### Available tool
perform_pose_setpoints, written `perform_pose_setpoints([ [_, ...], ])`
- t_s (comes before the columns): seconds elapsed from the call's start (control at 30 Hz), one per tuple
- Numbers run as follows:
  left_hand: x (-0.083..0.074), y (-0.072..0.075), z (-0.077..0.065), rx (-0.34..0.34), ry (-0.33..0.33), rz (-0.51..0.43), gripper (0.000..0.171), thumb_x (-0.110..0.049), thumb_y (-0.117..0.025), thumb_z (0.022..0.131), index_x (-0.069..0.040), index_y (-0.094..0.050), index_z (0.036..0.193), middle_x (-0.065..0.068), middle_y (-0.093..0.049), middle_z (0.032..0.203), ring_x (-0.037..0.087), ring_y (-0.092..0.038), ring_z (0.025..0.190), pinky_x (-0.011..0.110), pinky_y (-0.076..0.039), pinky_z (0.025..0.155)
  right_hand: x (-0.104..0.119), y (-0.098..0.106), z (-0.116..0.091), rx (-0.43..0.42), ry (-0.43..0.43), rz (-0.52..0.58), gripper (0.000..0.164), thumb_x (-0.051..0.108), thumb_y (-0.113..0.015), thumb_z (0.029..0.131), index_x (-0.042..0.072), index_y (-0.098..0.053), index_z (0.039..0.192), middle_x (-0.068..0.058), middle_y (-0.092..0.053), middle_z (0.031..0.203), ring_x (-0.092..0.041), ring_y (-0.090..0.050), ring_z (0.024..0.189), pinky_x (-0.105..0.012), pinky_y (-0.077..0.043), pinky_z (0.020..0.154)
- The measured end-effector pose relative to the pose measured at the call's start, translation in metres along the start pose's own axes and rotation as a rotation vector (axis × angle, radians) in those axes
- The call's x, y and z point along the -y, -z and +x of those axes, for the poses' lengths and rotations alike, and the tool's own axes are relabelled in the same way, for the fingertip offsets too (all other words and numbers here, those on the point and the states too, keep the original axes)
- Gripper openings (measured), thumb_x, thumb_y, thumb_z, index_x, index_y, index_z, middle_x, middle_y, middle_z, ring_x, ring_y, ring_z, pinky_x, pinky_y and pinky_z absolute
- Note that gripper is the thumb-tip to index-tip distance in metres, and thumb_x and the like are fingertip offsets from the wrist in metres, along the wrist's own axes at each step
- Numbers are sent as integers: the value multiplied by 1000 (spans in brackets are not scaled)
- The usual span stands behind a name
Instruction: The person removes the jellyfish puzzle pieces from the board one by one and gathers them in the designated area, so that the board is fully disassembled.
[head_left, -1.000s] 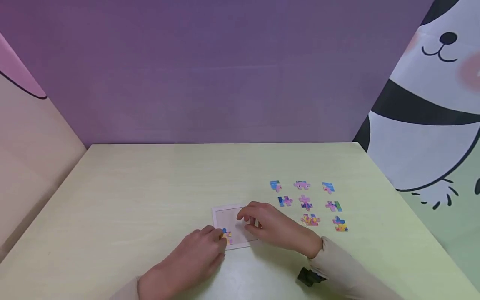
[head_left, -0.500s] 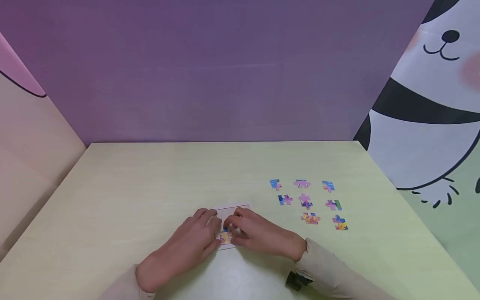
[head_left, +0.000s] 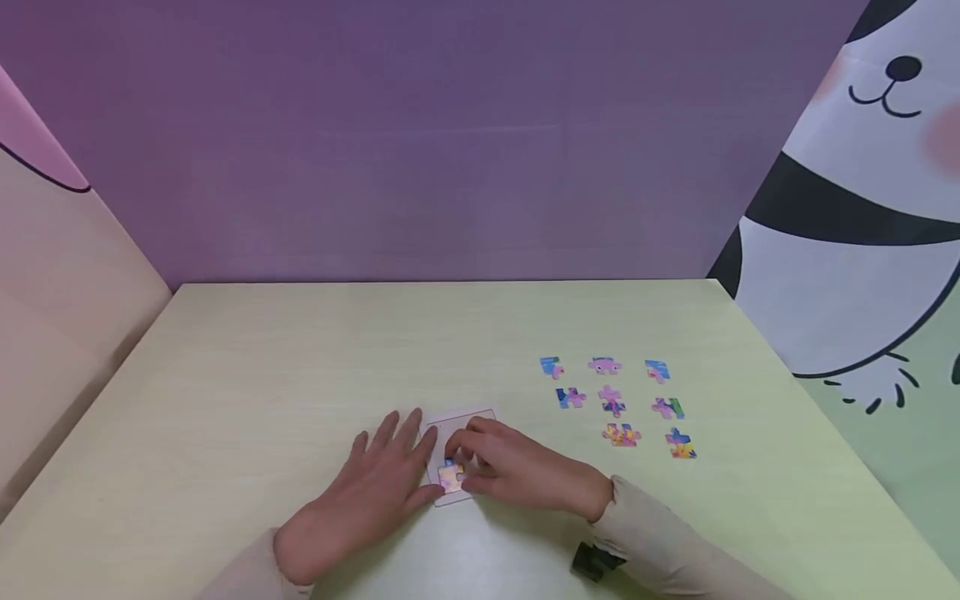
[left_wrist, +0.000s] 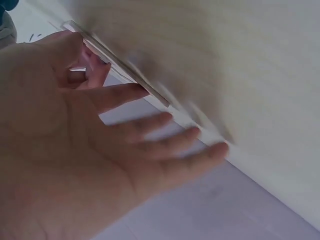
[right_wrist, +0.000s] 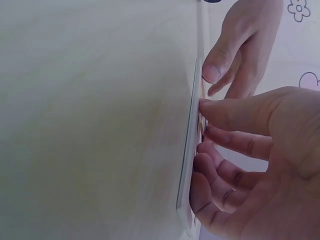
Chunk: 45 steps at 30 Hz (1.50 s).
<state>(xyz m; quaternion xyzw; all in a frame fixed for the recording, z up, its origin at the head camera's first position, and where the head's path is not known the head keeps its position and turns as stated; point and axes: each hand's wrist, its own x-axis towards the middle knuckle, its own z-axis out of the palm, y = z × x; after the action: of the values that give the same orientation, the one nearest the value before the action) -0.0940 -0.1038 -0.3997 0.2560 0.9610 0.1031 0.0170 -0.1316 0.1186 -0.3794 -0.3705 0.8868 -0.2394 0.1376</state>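
Observation:
A small white puzzle tray (head_left: 463, 413) lies on the table between both hands. In its near left corner is a yellow and pink puzzle piece (head_left: 450, 478) with a blue knob on top. My right hand (head_left: 517, 468) pinches this piece with curled thumb and fingers, its other fingers resting over the tray in the right wrist view. My left hand (head_left: 378, 479) has its fingers spread; thumb and index fingertip are at the tray's left side. From the left wrist view, the tray's thin edge (left_wrist: 125, 70) shows near that thumb and index finger.
To the right of the tray several loose puzzle pieces (head_left: 611, 402) lie in rough rows on the pale table (head_left: 300, 358). A purple wall panel (head_left: 450, 167) stands behind the table. A black strap device (head_left: 596, 562) hangs below the right sleeve.
My right hand came left and down onto the piece in the tray. My left hand drew back off the piece and spread its fingers beside the tray, which shifted slightly left.

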Motion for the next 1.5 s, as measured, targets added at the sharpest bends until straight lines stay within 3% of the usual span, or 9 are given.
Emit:
perform_pose_setpoints([
  [0.1,-1,-1,-1,-5,39,11,68,-54,-54,98,-13,-45,150,17,-34,157,46,-30,142,68,-35,101,-1,-1,1,-1,-14,6,23,16,-71,92,16,-63,114,7,-53,98,-8,-51,84,-24,-47,79],
  [0.2,-1,0,-3,5,45,4,70,-55,-54,97,-11,-43,151,16,-34,158,47,-30,142,68,-36,101,0,-2,2,1,-30,14,24,16,-71,92,16,-62,113,8,-53,100,-8,-51,86,-24,-47,81],
  [0.73,-2,2,-4,-1,-11,24,80,-58,-59,93,-4,-43,150,17,-35,157,50,-32,139,71,-38,96,2,-2,2,1,-59,0,27,17,-73,91,18,-59,114,10,-56,100,-7,-52,93,-27,-48,86],
  [1.0,-1,1,-4,6,5,1,81,-58,-60,92,-5,-41,151,17,-34,157,50,-30,140,72,-36,97,4,-3,6,-1,-15,52,24,9,-73,91,18,-59,108,13,-61,84,-2,-56,77,-21,-49,77],
  [1.23,0,-3,-4,-17,-6,35,81,-60,-60,92,-5,-44,149,17,-37,155,50,-33,139,70,-39,95,5,-4,4,-32,26,83,21,6,-70,92,16,-58,106,10,-69,80,1,-57,70,-19,-49,73],
  [1.5,-1,-1,-3,-24,-21,43,80,-60,-59,92,-4,-44,148,18,-37,155,51,-34,138,70,-39,94,4,0,1,-68,31,118,21,3,-68,92,16,-58,105,9,-67,78,-2,-55,67,-20,-48,68],
])
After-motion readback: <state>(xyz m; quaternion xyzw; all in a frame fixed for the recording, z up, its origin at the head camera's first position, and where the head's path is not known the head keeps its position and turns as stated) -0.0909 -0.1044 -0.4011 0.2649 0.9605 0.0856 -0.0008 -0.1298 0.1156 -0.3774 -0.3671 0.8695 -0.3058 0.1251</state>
